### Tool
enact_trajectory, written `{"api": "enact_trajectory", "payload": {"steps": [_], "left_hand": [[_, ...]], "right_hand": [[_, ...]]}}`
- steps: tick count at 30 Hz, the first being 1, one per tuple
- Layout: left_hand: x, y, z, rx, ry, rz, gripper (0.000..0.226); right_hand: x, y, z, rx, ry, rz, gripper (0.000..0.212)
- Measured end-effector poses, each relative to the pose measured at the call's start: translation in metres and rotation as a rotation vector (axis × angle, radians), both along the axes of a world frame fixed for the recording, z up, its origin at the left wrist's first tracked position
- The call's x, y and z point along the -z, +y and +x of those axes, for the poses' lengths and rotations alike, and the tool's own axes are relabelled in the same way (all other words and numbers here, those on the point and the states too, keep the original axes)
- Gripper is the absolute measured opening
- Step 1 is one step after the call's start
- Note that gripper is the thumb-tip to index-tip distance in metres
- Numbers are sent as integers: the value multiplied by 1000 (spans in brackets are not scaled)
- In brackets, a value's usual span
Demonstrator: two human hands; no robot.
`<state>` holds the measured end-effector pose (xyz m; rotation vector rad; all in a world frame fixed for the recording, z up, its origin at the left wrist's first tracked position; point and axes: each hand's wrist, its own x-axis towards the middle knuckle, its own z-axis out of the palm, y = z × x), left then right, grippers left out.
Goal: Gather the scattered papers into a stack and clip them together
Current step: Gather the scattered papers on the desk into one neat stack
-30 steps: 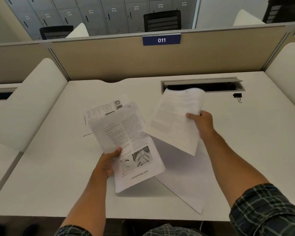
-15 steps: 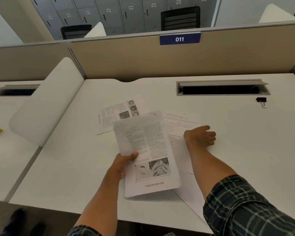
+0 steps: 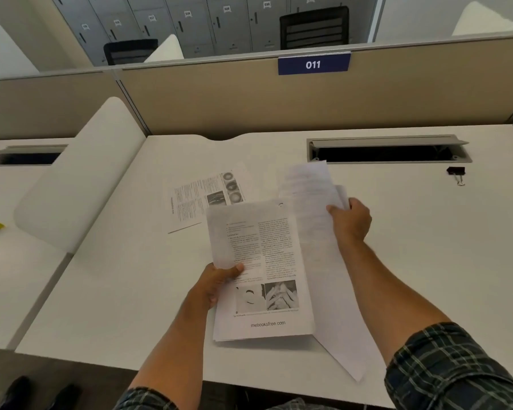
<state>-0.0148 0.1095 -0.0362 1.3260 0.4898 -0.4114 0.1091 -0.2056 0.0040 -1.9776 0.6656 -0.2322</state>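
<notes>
At frame centre the left hand holds a printed white paper stack; right of it the right hand grips a blurred white sheet. Another printed sheet lies on the white desk above-left; a small black binder clip sits upper right.

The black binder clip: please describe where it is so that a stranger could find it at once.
Start at the long grey cable slot at the back of the white desk. Just below its right end lies the small black binder clip, alone, apart from the papers. It is the only dark, metal-handled thing there.
</notes>
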Motion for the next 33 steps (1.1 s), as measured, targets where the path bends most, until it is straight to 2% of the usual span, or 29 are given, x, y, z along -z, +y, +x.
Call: {"api": "enact_trajectory", "payload": {"steps": [2,6,9,13,16,20,22,25,28,30,33], "left_hand": [[0,-2,1,8,8,18,60],[-2,-5,2,6,17,43,61],[-3,-6,3,-12,13,53,61],[-4,-10,4,-26,19,113,49],[-7,-13,6,-20,41,198,49],[-11,-18,8,21,55,286,50],[-14,-19,8,23,31,264,55],[-21,-19,10,28,-23,217,67],[-29,-20,15,39,-64,188,59],[-36,-21,17,60,-69,157,55],[-44,-24,20,98,-88,131,56]], "right_hand": [[-17,-9,2,1,-199,28,35],[-55,-23,7,-76,-438,63,28],[-84,-30,6,-6,-577,157,28],[-122,-36,6,28,-691,271,26],[-147,-35,-3,-11,-752,270,21],[-169,-40,-5,-7,-829,426,24],[-164,-49,0,-90,-736,509,27],[-137,-52,0,-319,-322,547,39],[-101,-41,-14,-404,10,487,46],[-82,-34,-24,-405,128,563,44],[-67,-29,-33,-423,198,663,42]]}}
